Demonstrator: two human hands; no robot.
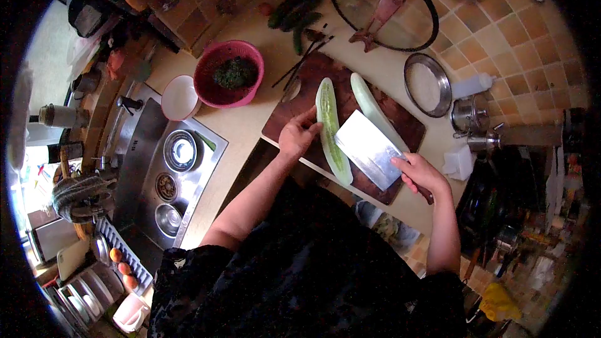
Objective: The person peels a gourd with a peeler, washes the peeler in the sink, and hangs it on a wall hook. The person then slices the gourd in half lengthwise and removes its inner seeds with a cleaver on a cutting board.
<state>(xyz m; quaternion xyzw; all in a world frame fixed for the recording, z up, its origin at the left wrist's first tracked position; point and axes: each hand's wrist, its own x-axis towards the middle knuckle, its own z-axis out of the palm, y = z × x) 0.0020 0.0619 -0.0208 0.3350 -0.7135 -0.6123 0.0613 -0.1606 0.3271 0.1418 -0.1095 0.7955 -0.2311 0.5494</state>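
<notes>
A halved pale-green cucumber lies cut face up on the dark wooden chopping board, its seeds showing. The fingers of my left hand are closed at this half's left edge, near its middle. In my right hand is a cleaver, gripped by its dark handle. The broad blade lies nearly flat over the board, its left side close to the cut half. Behind the blade is another pale-green piece, skin side up, its lower part hidden by the cleaver.
Left stand a pink basin with dark greens, a white bowl and the sink with metal bowls. Chopsticks and dark green cucumbers lie behind. A glass lid and metal pan are at the back right.
</notes>
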